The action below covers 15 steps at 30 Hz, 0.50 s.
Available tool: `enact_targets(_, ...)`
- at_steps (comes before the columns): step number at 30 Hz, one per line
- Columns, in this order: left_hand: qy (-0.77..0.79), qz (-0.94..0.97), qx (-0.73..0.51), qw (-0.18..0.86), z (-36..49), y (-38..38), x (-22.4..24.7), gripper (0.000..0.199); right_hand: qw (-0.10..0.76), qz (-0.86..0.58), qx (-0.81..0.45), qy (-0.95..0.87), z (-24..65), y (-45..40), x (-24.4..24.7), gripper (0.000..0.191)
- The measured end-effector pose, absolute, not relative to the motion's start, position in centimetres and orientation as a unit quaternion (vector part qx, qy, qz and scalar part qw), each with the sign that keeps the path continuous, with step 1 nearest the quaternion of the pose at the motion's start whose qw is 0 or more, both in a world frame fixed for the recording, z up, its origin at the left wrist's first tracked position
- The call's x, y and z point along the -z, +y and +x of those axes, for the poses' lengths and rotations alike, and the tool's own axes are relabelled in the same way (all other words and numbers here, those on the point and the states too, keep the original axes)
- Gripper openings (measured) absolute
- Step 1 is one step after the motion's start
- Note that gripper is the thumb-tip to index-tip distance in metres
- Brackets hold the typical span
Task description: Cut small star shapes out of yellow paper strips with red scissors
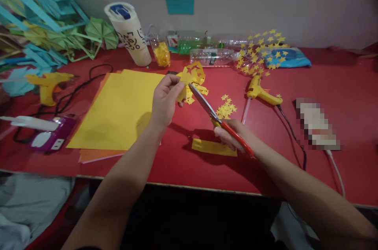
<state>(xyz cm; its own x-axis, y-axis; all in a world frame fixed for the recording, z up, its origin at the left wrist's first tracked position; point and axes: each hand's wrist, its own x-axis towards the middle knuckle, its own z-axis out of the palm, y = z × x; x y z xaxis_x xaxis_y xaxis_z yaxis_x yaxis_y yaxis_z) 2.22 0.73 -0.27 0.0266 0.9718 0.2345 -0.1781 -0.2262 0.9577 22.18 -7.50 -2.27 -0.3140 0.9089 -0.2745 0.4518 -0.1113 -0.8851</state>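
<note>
My left hand (165, 98) pinches a small piece of yellow paper (185, 80) above the red table. In my right hand (233, 132) is a pair of scissors (205, 105) with red handles, its blades pointing up and left so that the tip meets the edge of the paper. Yellow paper scraps (197, 73) lie just behind the left hand. A small pile of cut yellow stars (226, 108) sits beyond the scissors. Below the right hand, a yellow paper strip (214, 147) rests flat on the table.
A stack of yellow sheets (118, 112) lies left. Yellow glue guns rest at left (49, 84) and right (262, 92), both with cords. Plastic bottles (212, 57), a white tumbler (132, 35) and a star-covered clear object (254, 61) line the back. A purple power strip (51, 136) sits at left.
</note>
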Motion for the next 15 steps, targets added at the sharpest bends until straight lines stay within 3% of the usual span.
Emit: enact_targets(15, 0.354, 0.549, -0.574, 0.493, 2.22, 0.7, 0.23, 0.014, 0.23, -0.534, -0.531, -0.617, 22.34, -7.47, 2.28, 0.055)
